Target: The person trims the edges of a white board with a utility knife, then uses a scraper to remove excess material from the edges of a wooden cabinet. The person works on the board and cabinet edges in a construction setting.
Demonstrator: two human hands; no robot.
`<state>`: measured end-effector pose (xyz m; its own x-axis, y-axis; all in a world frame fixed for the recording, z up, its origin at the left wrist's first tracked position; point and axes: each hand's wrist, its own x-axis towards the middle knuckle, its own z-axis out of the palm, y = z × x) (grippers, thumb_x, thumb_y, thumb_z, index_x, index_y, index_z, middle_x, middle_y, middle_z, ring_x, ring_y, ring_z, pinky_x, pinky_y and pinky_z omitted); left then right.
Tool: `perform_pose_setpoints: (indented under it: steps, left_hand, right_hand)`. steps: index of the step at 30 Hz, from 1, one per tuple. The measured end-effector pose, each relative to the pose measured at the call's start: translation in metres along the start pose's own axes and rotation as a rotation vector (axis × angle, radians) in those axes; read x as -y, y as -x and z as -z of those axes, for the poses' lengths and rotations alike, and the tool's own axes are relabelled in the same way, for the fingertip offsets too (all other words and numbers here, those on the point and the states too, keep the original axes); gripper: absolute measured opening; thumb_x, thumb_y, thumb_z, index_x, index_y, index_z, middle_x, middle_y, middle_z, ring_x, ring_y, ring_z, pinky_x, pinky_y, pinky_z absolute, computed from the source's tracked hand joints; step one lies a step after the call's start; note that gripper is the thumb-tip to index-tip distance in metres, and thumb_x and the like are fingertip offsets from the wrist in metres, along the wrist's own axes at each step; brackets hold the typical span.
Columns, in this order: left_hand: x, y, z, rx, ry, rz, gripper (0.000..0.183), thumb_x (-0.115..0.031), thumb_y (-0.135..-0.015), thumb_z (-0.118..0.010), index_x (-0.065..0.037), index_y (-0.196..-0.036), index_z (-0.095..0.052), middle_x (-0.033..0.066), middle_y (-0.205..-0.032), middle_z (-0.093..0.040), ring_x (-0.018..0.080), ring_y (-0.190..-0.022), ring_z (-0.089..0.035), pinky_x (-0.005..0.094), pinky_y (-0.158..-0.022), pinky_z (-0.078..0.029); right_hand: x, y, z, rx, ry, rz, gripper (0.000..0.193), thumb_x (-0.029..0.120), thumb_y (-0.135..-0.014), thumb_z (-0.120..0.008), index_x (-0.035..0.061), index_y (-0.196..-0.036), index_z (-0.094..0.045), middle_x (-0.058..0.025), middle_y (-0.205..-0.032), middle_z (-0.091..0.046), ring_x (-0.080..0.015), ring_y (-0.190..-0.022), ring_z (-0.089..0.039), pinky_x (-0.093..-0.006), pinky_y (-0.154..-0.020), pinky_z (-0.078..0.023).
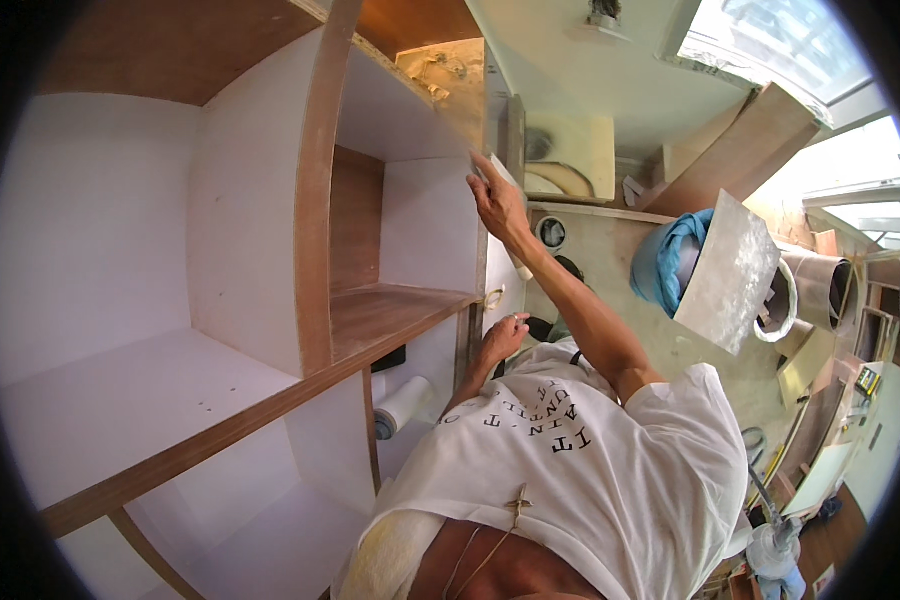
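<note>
My right hand [500, 207] reaches forward to the upright end of a wooden cabinet [315, 200]. Its fingers curl round a pale flat strip [505, 172], whose kind I cannot make out; the hand covers its middle. Thumb and forefinger lie close to the cabinet's front edge. Lower down, near my waist, my left hand [505, 340] is beside the white side panel [505, 290], fingers loosely stretched out, with nothing visible in it. A small yellowish loop [493, 298] is on the panel just above that hand.
White-lined shelf compartments [100, 240] fill the left side, with a white roll [405, 405] in a lower one. To the right stand a bucket with blue cloth [660, 265], a grey board [735, 270] leaning against it, and another white bucket [785, 300]. Boards and tools crowd the far right.
</note>
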<state>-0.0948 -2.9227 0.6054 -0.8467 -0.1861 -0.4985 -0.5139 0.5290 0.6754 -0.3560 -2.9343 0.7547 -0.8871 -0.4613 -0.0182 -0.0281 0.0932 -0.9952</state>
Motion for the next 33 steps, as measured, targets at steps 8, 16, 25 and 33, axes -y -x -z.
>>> perform_pose_setpoints:
  steps: [8, 16, 25, 33]
  left_hand:
    - [-0.018, -0.024, -0.002, 0.071, -0.084, -0.052, 0.037, -0.023, -0.094, -0.057, -0.002, -0.125, -0.062, 0.0222, -0.110, -0.068, 0.0375, -0.091, -0.066, 0.0428, -0.083, -0.051]
    - [-0.033, -0.013, 0.003, -0.121, 0.076, -0.018, 0.040, -0.025, -0.094, -0.058, -0.005, -0.128, -0.061, 0.0205, -0.097, -0.069, 0.0327, -0.091, -0.068, 0.0411, -0.082, -0.052]
    - [-0.018, 0.009, -0.020, -0.021, 0.132, 0.217, 0.039, -0.025, -0.094, -0.059, -0.005, -0.128, -0.062, 0.0174, -0.096, -0.070, 0.0312, -0.089, -0.067, 0.0392, -0.083, -0.052]
    - [-0.031, -0.018, -0.015, -0.074, 0.145, 0.152, 0.039, -0.023, -0.093, -0.059, -0.005, -0.128, -0.061, 0.0168, -0.093, -0.069, 0.0310, -0.087, -0.067, 0.0394, -0.081, -0.052]
  right_hand:
    - [0.035, -0.007, 0.010, 0.068, -0.294, -0.047, 0.043, 0.023, -0.100, -0.054, 0.0104, -0.141, -0.051, -0.0034, -0.071, -0.050, -0.0150, -0.061, -0.043, -0.0312, -0.057, -0.041]
    - [0.062, -0.117, 0.008, -0.124, -0.272, 0.238, 0.041, 0.027, -0.097, -0.061, 0.0032, -0.130, -0.060, -0.0083, -0.077, -0.063, -0.0166, -0.071, -0.058, -0.0346, -0.066, -0.047]
    - [0.038, -0.105, -0.021, -0.078, -0.166, 0.097, 0.033, 0.021, -0.089, -0.063, 0.0013, -0.116, -0.065, -0.0108, -0.085, -0.065, -0.0158, -0.078, -0.057, -0.0336, -0.072, -0.048]
    - [0.041, -0.102, -0.021, -0.178, -0.085, 0.140, 0.022, 0.023, -0.093, -0.062, 0.0054, -0.102, -0.072, -0.0131, -0.068, -0.063, -0.0229, -0.061, -0.061, -0.0379, -0.060, -0.046]
